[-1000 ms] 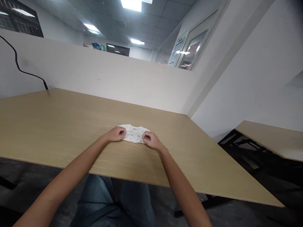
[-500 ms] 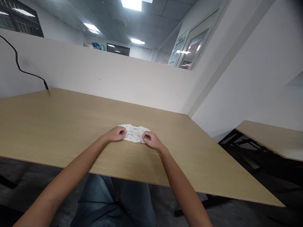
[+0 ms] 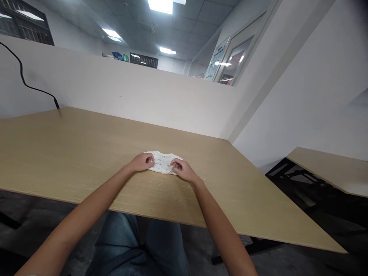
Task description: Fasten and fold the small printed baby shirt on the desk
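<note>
A small white baby shirt (image 3: 162,165) with a scattered print lies folded flat on the wooden table (image 3: 100,142). Its neckline and a small dark-marked label face the far side. My left hand (image 3: 143,161) rests on the shirt's left end, thumb and fingers curled together in a pinch on the cloth. Over the right end is my right hand (image 3: 183,169), fingers bent and slightly apart, their tips touching the top of the fabric. Both palms and part of the shirt's side edges are hidden.
A white partition (image 3: 143,96) rises along the table's far edge. At the back left a black cable (image 3: 21,71) runs down to the tabletop. Another table (image 3: 330,166) stands to the right beyond a gap. My legs (image 3: 138,245) are under the near edge.
The fingers of my right hand have loosened from a tighter curl and reach slightly inward over the shirt. My left fingertips have shifted a little to the right. The shirt stays in place.
</note>
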`<state>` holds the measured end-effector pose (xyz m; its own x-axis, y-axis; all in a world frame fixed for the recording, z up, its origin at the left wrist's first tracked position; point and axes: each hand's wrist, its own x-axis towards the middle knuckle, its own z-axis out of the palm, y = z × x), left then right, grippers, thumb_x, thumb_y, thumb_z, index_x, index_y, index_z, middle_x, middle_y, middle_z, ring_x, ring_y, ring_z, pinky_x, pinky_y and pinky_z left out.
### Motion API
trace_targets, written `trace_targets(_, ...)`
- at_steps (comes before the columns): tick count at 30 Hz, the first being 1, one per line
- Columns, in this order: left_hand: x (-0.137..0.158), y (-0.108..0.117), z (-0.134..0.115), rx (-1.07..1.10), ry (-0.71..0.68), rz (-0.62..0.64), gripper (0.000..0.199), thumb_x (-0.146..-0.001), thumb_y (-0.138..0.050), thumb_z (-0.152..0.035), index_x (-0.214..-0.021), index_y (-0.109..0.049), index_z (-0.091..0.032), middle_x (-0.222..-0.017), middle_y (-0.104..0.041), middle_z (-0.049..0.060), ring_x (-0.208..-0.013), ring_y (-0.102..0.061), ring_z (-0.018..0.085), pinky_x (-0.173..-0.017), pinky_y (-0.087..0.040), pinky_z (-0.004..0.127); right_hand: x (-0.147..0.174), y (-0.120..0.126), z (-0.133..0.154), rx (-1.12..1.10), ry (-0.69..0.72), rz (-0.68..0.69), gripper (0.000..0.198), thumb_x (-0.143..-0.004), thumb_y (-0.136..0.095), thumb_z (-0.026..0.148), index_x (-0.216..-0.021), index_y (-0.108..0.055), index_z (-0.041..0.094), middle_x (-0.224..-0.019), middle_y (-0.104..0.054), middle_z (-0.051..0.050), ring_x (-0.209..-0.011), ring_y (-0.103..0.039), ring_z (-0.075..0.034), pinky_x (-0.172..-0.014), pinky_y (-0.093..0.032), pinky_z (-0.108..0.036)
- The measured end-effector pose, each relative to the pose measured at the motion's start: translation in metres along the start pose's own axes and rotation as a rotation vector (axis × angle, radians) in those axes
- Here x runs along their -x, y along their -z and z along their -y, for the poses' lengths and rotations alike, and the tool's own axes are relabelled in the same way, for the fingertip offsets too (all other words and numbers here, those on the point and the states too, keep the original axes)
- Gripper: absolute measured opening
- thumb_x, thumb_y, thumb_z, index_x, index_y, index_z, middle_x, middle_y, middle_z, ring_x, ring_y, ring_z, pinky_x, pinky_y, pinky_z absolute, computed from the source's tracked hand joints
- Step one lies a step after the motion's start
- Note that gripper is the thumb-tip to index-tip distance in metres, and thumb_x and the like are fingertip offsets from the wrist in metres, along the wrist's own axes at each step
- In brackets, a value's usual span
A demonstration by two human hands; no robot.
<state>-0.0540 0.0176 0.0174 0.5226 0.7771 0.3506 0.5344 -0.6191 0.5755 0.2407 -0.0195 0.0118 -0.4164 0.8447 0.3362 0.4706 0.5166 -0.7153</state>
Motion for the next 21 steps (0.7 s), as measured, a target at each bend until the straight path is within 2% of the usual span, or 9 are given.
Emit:
trace_targets(3,0.000,-0.001,-0.002,-0.064,0.041,-0.013,0.024,-0.085,-0.062,-0.040,-0.094,-0.069,-0.020,-0.069,-0.062,-0.002,-0.063,-0.055,0.014,-0.061,-0.035,0.025,-0.001,-0.003,-0.002,0.002,-0.064,-0.035,0.033,-0.082,-0.062,0.029,-0.114,-0.064,0.019,-0.078,-0.057,0.002,-0.067,-0.050,-0.013,-0.065,-0.040,-0.024)
trace_targets(6,0.001,-0.003,-0.006,-0.131,0.056,0.001,0.030,-0.086,-0.063,-0.045,-0.102,-0.070,-0.021,-0.072,-0.065,-0.001,-0.066,-0.058,0.016,-0.063,-0.037,0.026,-0.003,-0.004,-0.001,0.036,-0.135,-0.066,0.039,-0.083,-0.062,0.034,-0.120,-0.064,0.019,-0.075,-0.060,0.003,-0.063,-0.052,-0.013,-0.063,-0.042,-0.025)
trace_targets(9,0.002,-0.006,-0.010,-0.217,0.011,0.010,0.034,-0.089,-0.062,-0.048,-0.108,-0.071,-0.022,-0.077,-0.068,0.001,-0.073,-0.061,0.019,-0.070,-0.040,0.028,-0.004,-0.005,-0.001,0.042,-0.193,-0.073,0.041,-0.083,-0.063,0.034,-0.121,-0.065,0.019,-0.070,-0.062,0.003,-0.061,-0.055,-0.013,-0.061,-0.043,-0.024)
trace_targets(12,0.002,-0.009,-0.013,-0.303,-0.057,-0.002,0.033,-0.092,-0.059,-0.048,-0.108,-0.072,-0.022,-0.085,-0.070,0.004,-0.083,-0.063,0.021,-0.079,-0.043,0.031,-0.005,-0.005,-0.001,-0.046,-0.264,-0.058,0.043,-0.082,-0.064,0.034,-0.123,-0.065,0.019,-0.067,-0.064,0.002,-0.059,-0.059,-0.014,-0.058,-0.046,-0.023)
trace_targets(14,0.002,-0.010,-0.013,-0.330,-0.077,-0.011,0.031,-0.094,-0.057,-0.046,-0.107,-0.072,-0.022,-0.088,-0.070,0.004,-0.087,-0.063,0.021,-0.083,-0.043,0.032,-0.004,-0.005,-0.002,-0.111,-0.314,-0.046,0.039,-0.082,-0.065,0.036,-0.117,-0.068,0.017,-0.067,-0.066,0.001,-0.057,-0.060,-0.014,-0.056,-0.048,-0.023)
trace_targets(16,0.001,-0.010,-0.013,-0.315,-0.090,-0.008,0.030,-0.095,-0.056,-0.045,-0.106,-0.073,-0.022,-0.087,-0.069,0.004,-0.086,-0.063,0.020,-0.082,-0.043,0.032,-0.004,-0.005,-0.002,-0.138,-0.332,-0.032,0.031,-0.084,-0.066,0.040,-0.102,-0.072,0.016,-0.067,-0.067,-0.001,-0.057,-0.061,-0.014,-0.055,-0.048,-0.023)
trace_targets(19,0.001,-0.010,-0.013,-0.266,-0.105,0.011,0.031,-0.096,-0.054,-0.046,-0.102,-0.074,-0.022,-0.083,-0.069,0.004,-0.081,-0.061,0.019,-0.078,-0.043,0.031,-0.003,-0.005,-0.001,-0.117,-0.280,-0.011,0.033,-0.086,-0.065,0.048,-0.083,-0.072,0.016,-0.067,-0.068,-0.003,-0.058,-0.061,-0.014,-0.055,-0.048,-0.023)
trace_targets(21,0.001,-0.010,-0.012,-0.250,-0.114,0.004,0.031,-0.096,-0.055,-0.046,-0.101,-0.074,-0.022,-0.085,-0.070,0.005,-0.084,-0.061,0.021,-0.080,-0.044,0.032,-0.002,-0.004,0.001,-0.087,-0.234,0.003,0.038,-0.087,-0.064,0.052,-0.079,-0.071,0.016,-0.064,-0.067,-0.003,-0.058,-0.061,-0.014,-0.055,-0.047,-0.023)
